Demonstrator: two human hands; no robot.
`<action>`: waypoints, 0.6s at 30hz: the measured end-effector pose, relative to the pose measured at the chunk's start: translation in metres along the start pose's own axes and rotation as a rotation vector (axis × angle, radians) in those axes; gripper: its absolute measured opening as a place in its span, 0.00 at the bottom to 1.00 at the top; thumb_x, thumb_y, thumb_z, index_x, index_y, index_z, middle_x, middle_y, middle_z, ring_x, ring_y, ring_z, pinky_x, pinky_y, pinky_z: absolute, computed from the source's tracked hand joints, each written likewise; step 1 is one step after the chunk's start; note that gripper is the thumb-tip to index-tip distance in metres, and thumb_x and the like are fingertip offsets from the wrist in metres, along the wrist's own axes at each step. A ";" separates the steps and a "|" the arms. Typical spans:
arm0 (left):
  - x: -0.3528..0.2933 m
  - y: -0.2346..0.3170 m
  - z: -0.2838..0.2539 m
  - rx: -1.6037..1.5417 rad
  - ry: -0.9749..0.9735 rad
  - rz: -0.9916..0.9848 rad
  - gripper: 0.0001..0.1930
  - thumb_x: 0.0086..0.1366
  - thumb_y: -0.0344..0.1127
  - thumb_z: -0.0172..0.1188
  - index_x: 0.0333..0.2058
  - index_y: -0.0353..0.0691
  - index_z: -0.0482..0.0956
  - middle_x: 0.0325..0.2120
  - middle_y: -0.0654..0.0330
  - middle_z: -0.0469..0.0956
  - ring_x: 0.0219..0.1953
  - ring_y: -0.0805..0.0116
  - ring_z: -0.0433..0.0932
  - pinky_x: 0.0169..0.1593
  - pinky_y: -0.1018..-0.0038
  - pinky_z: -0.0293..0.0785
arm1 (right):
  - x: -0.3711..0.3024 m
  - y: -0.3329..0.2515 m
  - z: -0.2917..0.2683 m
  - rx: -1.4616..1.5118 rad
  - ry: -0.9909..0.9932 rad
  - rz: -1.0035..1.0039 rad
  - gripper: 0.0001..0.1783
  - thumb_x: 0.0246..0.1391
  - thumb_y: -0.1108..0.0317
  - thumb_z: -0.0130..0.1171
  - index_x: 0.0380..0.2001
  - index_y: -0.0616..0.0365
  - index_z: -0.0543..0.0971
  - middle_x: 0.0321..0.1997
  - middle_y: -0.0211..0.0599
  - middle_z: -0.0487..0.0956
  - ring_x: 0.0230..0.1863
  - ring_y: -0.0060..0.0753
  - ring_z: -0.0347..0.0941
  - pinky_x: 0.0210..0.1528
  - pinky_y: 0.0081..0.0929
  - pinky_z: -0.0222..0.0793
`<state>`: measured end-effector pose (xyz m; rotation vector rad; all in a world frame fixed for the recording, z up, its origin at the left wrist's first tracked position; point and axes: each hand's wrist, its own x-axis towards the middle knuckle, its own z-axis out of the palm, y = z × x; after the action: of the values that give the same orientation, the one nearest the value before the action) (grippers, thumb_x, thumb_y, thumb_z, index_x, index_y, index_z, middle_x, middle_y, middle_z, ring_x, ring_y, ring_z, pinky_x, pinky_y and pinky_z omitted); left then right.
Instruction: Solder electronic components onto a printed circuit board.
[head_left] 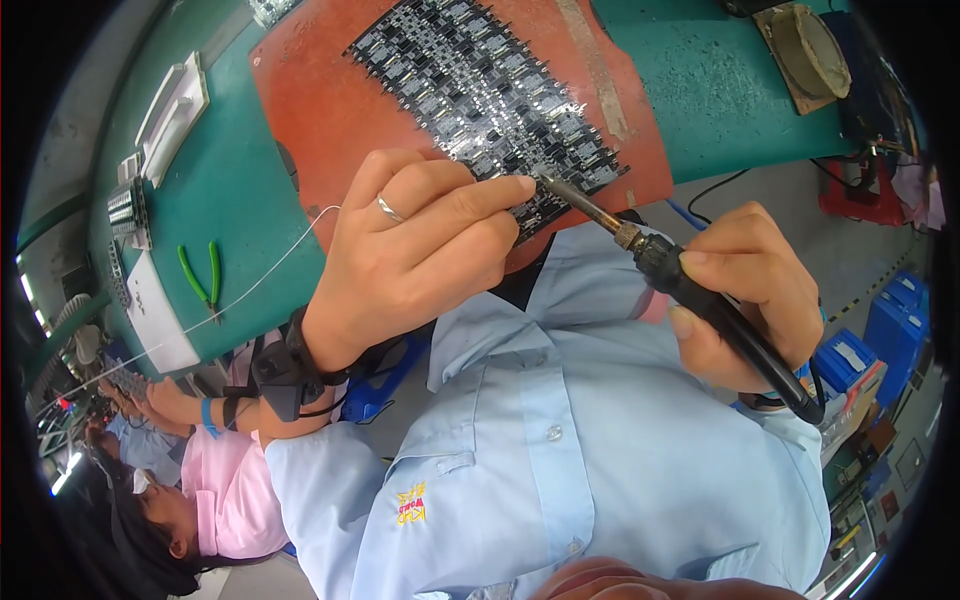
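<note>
A panel of black circuit boards (pixel 470 85) lies on an orange-red mat (pixel 310 90). My right hand (pixel 750 290) is wrapped round the black handle of a soldering iron (pixel 725 330), whose tip points at the panel's near part. Close to that tip, my left hand (pixel 410 230) is closed, index finger reaching out over the boards. Thin solder wire (pixel 270 270) trails from the left hand across the table to the lower left; the wire's end at the fingertips is too small to make out.
On the green table (pixel 240 190) lie green-handled cutters (pixel 214 270) and a white tray-like piece (pixel 172 120). A round tin (pixel 810 55) on a wooden base stands at the back right. Blue bins (pixel 890 325) are right; a co-worker in pink (pixel 235 490) sits left.
</note>
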<state>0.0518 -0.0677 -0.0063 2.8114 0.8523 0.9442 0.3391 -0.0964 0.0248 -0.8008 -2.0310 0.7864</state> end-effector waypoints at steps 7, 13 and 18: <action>0.001 0.001 -0.003 -0.032 -0.004 -0.031 0.11 0.42 0.28 0.66 0.28 0.41 0.78 0.39 0.65 0.83 0.35 0.66 0.77 0.40 0.69 0.70 | -0.007 0.004 -0.008 0.017 0.088 -0.008 0.18 0.40 0.75 0.68 0.38 0.69 0.78 0.32 0.48 0.79 0.28 0.37 0.75 0.28 0.29 0.68; 0.001 0.010 -0.010 -0.155 0.027 -0.222 0.08 0.49 0.25 0.68 0.29 0.40 0.79 0.31 0.61 0.80 0.32 0.63 0.78 0.36 0.69 0.72 | -0.014 0.005 -0.008 0.066 0.082 0.021 0.18 0.43 0.73 0.68 0.38 0.69 0.77 0.31 0.48 0.80 0.28 0.36 0.75 0.29 0.27 0.68; 0.001 0.021 -0.013 -0.223 0.006 -0.479 0.07 0.52 0.24 0.68 0.31 0.38 0.80 0.26 0.59 0.75 0.28 0.63 0.77 0.30 0.70 0.72 | -0.014 0.005 -0.005 0.073 0.061 0.029 0.17 0.44 0.72 0.69 0.38 0.68 0.77 0.31 0.47 0.80 0.29 0.36 0.75 0.30 0.28 0.69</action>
<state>0.0555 -0.0866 0.0097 2.2654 1.2544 0.9003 0.3515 -0.1029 0.0176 -0.8048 -1.9296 0.8370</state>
